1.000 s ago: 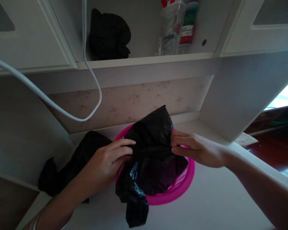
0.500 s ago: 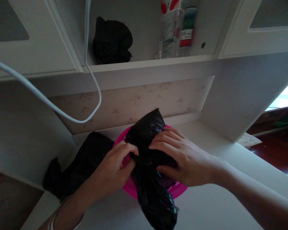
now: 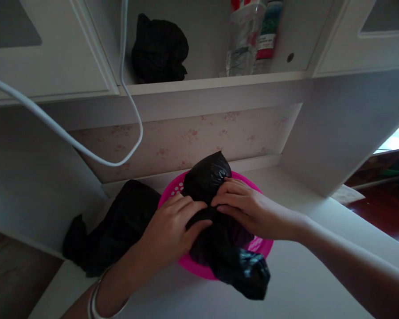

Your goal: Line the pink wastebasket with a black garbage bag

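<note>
The desktop (image 3: 306, 274) is a flat, smooth, white panel. On it, at the left, lies an elongated dark bundle (image 3: 123, 223) with a soft, creased surface. The pink basket (image 3: 197, 268) beside the bundle has a round, smooth rim and a perforated wall. The black plastic bag (image 3: 216, 241) lies across the basket mouth: thin film, wrinkled, glossy at both ends, gathered at the middle. Its long axis runs from the far rim toward the person and bends right; the far end peaks toward the back wall, and the loose end overhangs the near rim at lower right. The left hand (image 3: 173, 226) and right hand (image 3: 248, 206) each hold the gathered middle in a narrow, thumb-and-finger pinch, fingertips nearly meeting.
</note>
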### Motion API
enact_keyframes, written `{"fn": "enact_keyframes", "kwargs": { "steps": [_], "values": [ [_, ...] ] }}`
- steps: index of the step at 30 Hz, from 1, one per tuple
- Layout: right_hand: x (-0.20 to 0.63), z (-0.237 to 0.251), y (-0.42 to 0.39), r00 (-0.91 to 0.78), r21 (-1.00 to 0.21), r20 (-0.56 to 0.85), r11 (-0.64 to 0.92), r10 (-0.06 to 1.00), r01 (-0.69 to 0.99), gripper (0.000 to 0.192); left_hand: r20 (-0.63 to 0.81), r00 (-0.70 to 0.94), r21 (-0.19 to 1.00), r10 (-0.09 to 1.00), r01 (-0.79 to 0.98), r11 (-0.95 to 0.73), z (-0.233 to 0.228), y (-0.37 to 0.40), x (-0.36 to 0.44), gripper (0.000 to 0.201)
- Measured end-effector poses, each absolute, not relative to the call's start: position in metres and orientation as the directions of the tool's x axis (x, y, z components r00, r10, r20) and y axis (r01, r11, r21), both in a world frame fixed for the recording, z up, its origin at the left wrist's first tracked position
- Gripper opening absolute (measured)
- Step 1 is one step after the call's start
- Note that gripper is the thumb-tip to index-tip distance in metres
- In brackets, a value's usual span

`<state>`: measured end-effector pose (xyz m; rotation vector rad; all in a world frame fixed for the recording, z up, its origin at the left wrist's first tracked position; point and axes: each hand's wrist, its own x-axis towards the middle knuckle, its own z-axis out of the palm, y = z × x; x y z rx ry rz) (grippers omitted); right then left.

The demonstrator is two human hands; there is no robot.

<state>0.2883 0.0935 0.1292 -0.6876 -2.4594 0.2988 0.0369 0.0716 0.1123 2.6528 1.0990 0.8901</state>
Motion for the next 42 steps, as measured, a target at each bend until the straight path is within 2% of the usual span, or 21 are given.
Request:
{"fn": "enact_keyframes", "kwargs": {
  "steps": [5, 8, 11, 13, 16, 18, 20, 22, 24, 26, 32, 35, 36, 37, 39, 42],
  "values": [
    [0.294, 0.129, 0.097, -0.695, -0.416, 0.443, 0.816, 0.566, 0.400, 0.025, 0.535, 0.620, 0.219, 0.574, 0.554, -0.803, 0.107, 0.074, 0.034, 0.020],
    [0.308, 0.127, 0.102, -0.603, -0.506, 0.431, 0.733, 0.671, 0.454, 0.029, 0.605, 0.608, 0.178, 0.514, 0.526, -0.831, 0.108, 0.071, 0.021, 0.020],
    [0.325, 0.123, 0.105, -0.507, -0.605, 0.380, 0.622, 0.774, 0.496, 0.033, 0.641, 0.554, 0.229, 0.531, 0.523, -0.821, 0.111, 0.070, 0.005, 0.015],
    [0.330, 0.122, 0.104, -0.522, -0.606, 0.378, 0.631, 0.764, 0.485, 0.032, 0.632, 0.514, 0.286, 0.580, 0.542, -0.791, 0.111, 0.070, -0.001, 0.016],
    [0.322, 0.123, 0.096, -0.559, -0.515, 0.433, 0.703, 0.707, 0.490, 0.028, 0.597, 0.454, 0.363, 0.661, 0.583, -0.727, 0.111, 0.067, -0.001, 0.016],
    [0.310, 0.124, 0.089, -0.614, -0.414, 0.445, 0.758, 0.652, 0.505, 0.040, 0.557, 0.468, 0.372, 0.686, 0.598, -0.710, 0.111, 0.063, 0.007, 0.023],
    [0.297, 0.124, 0.084, -0.698, -0.301, 0.436, 0.823, 0.567, 0.481, 0.038, 0.525, 0.529, 0.346, 0.666, 0.583, -0.735, 0.111, 0.058, 0.016, 0.037],
    [0.290, 0.125, 0.083, -0.743, -0.254, 0.450, 0.869, 0.495, 0.426, 0.025, 0.543, 0.571, 0.308, 0.616, 0.547, -0.778, 0.112, 0.055, 0.024, 0.029],
    [0.291, 0.127, 0.084, -0.729, -0.290, 0.491, 0.879, 0.477, 0.380, 0.022, 0.577, 0.563, 0.320, 0.592, 0.511, -0.798, 0.114, 0.056, 0.026, 0.011],
    [0.300, 0.129, 0.085, -0.689, -0.344, 0.516, 0.860, 0.509, 0.377, 0.021, 0.584, 0.524, 0.387, 0.620, 0.492, -0.780, 0.116, 0.059, 0.020, 0.014],
    [0.330, 0.121, 0.081, -0.584, -0.452, 0.505, 0.771, 0.636, 0.449, 0.019, 0.485, 0.411, 0.559, 0.772, 0.533, -0.635, 0.109, 0.067, -0.017, 0.017],
    [0.327, 0.117, 0.079, -0.522, -0.503, 0.515, 0.732, 0.680, 0.459, 0.018, 0.487, 0.377, 0.619, 0.788, 0.488, -0.616, 0.101, 0.060, -0.018, 0.010],
    [0.324, 0.118, 0.079, -0.502, -0.517, 0.517, 0.720, 0.693, 0.462, 0.018, 0.503, 0.383, 0.611, 0.775, 0.477, -0.632, 0.101, 0.056, -0.014, 0.008],
    [0.320, 0.119, 0.079, -0.488, -0.524, 0.524, 0.716, 0.698, 0.462, 0.017, 0.528, 0.398, 0.576, 0.750, 0.481, -0.661, 0.101, 0.051, -0.009, 0.018],
    [0.311, 0.122, 0.079, -0.472, -0.506, 0.564, 0.735, 0.678, 0.451, 0.015, 0.581, 0.457, 0.436, 0.673, 0.524, -0.732, 0.106, 0.042, 0.002, 0.043],
    [0.300, 0.124, 0.078, -0.432, -0.443, 0.651, 0.775, 0.624, 0.451, 0.009, 0.583, 0.573, 0.230, 0.576, 0.563, -0.794, 0.116, 0.036, 0.018, 0.059]
  ]
}}
